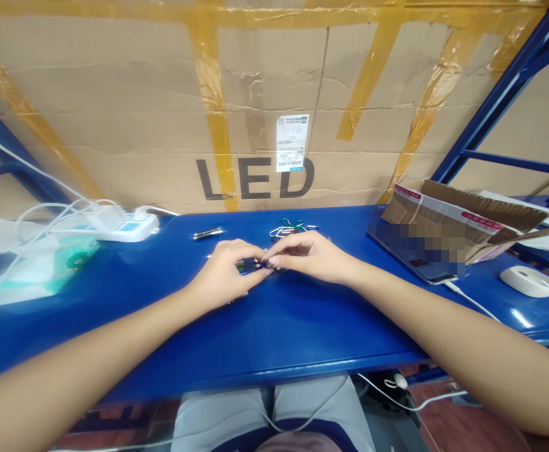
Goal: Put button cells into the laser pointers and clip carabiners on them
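Observation:
My left hand [227, 271] and my right hand [308, 254] meet over the middle of a blue table [274, 326]. Both are closed in a pinch on a small dark part [255, 266] held between the fingertips; I cannot make out what it is. Just behind the hands lies a small heap of coloured paper clips [289, 227]. A short metal pin-like piece [207, 234] lies on the table to the left of that heap.
A white power strip [118, 225] with white cables sits at the back left, beside plastic bags [29, 270]. At the right are a flat dark device [415, 251], a torn cardboard box [467, 220] and a white mouse [531, 280]. A large "LED" carton [255, 113] stands behind.

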### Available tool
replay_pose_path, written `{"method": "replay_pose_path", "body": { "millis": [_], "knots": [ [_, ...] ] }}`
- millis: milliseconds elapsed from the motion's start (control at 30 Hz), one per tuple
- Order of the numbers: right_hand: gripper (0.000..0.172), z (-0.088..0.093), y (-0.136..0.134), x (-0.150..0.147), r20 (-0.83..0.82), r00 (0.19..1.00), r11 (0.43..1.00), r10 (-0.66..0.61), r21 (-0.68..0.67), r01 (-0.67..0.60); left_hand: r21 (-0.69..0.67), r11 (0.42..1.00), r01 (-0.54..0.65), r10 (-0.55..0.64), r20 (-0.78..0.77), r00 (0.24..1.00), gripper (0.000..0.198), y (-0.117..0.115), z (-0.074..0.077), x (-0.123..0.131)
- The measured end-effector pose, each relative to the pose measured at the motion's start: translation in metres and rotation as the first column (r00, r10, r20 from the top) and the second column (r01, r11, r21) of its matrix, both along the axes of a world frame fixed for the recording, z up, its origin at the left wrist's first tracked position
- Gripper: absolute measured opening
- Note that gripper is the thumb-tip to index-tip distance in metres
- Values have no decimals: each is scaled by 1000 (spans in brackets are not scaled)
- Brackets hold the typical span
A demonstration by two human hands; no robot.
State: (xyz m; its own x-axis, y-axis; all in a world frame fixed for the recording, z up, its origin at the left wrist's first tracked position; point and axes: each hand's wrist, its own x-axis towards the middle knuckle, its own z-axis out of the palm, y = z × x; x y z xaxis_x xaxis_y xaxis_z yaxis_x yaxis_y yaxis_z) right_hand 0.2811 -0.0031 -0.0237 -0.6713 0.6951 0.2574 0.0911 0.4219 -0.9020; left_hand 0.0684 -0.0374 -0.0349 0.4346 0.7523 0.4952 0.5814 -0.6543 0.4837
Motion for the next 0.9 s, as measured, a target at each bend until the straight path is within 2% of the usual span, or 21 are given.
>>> {"method": "replay_pose_path", "body": {
  "millis": [67, 167, 267, 333, 367, 433, 500, 700, 800, 900],
  "knots": [
    [24, 1, 2, 0, 6, 998, 998, -60, -17, 60, -10, 1000, -17, 17, 13, 1000, 15, 0, 0, 0],
    [23, 1, 11, 5, 62, 964, 965, -260, 52, 257, -33, 999, -40, 41, 33, 999, 16, 0, 0, 0],
    [18, -1, 23, 18, 249, 845, 865, -473, 313, 392, -38, 998, -50, 51, 21, 998, 17, -1, 1, 0],
    [25, -4, 31, 26, 375, 742, 796, -555, 499, 343, -41, 998, -52, 53, 14, 998, 17, -1, 1, 0],
    [27, -6, 34, 29, 422, 699, 780, -578, 537, 321, -44, 998, -52, 53, 13, 999, 17, -1, 1, 0],
    [31, -9, 38, 33, 473, 659, 775, -585, 566, 282, -55, 997, -55, 56, 12, 998, 17, -1, 1, 0],
    [29, -12, 40, 32, 492, 652, 776, -577, 579, 250, -68, 996, -64, 65, 14, 998, 18, -2, 1, 0],
    [12, -11, 40, 28, 569, 585, 791, -578, 565, 233, -64, 996, -67, 68, 13, 998, 17, -4, 2, -1],
    [11, -8, 39, 27, 571, 615, 825, -544, 497, 268, -60, 996, -59, 59, 14, 998, 18, -3, 2, -1],
    [11, -6, 36, 25, 497, 698, 836, -516, 468, 285, -91, 994, -57, 59, 24, 998, 19, -3, 1, -1]
  ]
}}
